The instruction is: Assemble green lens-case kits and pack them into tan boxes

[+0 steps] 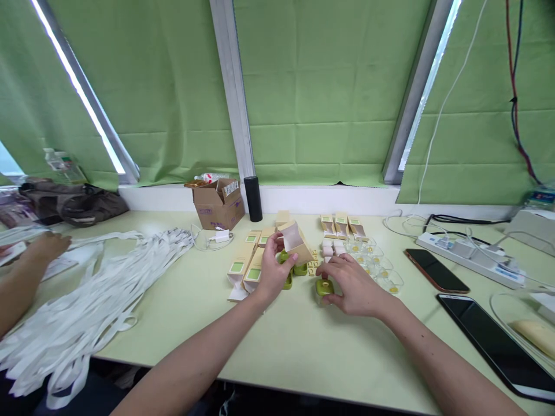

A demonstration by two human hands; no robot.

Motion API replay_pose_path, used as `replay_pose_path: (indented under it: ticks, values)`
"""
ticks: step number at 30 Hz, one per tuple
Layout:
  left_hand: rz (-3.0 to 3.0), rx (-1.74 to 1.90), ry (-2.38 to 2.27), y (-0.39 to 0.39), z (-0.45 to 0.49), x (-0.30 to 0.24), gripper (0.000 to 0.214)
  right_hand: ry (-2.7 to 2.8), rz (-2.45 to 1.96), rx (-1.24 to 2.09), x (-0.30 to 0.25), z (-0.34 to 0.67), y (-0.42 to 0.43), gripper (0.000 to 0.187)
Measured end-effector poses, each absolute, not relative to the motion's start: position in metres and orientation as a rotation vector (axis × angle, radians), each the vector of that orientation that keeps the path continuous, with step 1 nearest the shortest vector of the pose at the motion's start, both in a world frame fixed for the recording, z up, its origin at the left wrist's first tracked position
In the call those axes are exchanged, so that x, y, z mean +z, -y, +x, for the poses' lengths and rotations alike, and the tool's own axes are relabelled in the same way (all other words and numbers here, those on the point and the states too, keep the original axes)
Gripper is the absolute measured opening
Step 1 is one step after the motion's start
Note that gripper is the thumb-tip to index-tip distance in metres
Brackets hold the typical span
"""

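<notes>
My left hand (273,273) holds up a small tan paper box (300,246), its top flaps open and white inside. Fingers and thumb of my right hand (354,286) close round a small clear container with a green lid (324,286), low at the table top. Partly behind my left hand lie green square pieces (300,270). Tan boxes with green labels (239,263) lie to the left of it. Between the hands are small yellow pieces (313,263). Pale pink-white blocks (333,248) and several clear cups with yellow spots (378,264) sit beyond my right hand.
Three more tan boxes (341,226) stand behind. A brown carton (219,205) and black cylinder (253,199) are near the wall. White straps (99,294) cover the left side, by another person's hand (48,247). A power strip (470,259), phone (436,270) and tablet-like device (494,338) lie right.
</notes>
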State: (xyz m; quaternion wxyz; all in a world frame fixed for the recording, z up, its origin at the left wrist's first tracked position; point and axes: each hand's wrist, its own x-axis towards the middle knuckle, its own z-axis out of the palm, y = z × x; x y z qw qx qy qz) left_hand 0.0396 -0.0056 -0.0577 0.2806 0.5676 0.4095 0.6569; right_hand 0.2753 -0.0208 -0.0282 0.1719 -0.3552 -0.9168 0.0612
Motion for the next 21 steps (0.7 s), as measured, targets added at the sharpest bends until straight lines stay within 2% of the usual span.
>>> replay_pose_path:
  ticks: [10, 16, 21]
  values:
    - [1.875, 1.459, -1.189, 0.025, 0.044, -0.054, 0.055, 2.5, -1.11, -0.03, -0.02, 0.295, 0.003, 0.018]
    - [2.001, 1.231, -1.224, 0.029, 0.045, -0.055, 0.06, 2.197, -1.039, -0.14, -0.018, 0.311, -0.003, 0.022]
    - [2.157, 1.151, -1.206, 0.033, 0.046, -0.056, 0.064, 1.942, -0.9, -0.046, -0.018, 0.311, -0.003, 0.026]
